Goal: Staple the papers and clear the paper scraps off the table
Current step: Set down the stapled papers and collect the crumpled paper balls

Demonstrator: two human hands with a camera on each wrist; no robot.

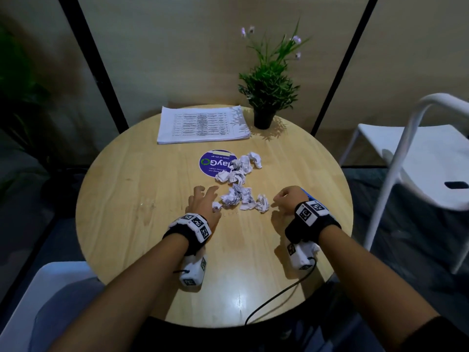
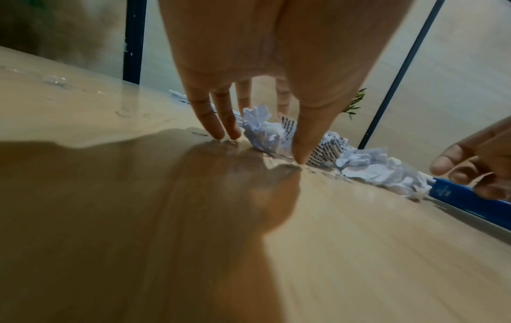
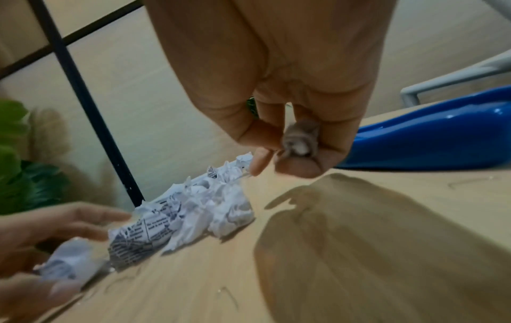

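Several crumpled paper scraps point(image 1: 241, 174) lie in a loose trail across the middle of the round wooden table point(image 1: 142, 199). My left hand point(image 1: 203, 203) stands on straight fingertips at the near-left end of the trail. One scrap point(image 2: 259, 131) sits between its thumb and fingers. My right hand point(image 1: 284, 199) is curled at the trail's right end, and in the right wrist view it pinches something small and pale that looks like a scrap point(image 3: 300, 143). The blue stapler point(image 3: 428, 135) lies on the table just behind that hand. A stack of printed papers point(image 1: 203, 124) rests at the far edge.
A potted plant point(image 1: 265, 97) stands to the right of the paper stack. A round purple sticker point(image 1: 212, 162) is fixed at the table's centre. A white chair point(image 1: 406, 153) stands to the right, and another chair point(image 1: 58, 288) sits at the near left. A black cable point(image 1: 279, 293) crosses the near edge.
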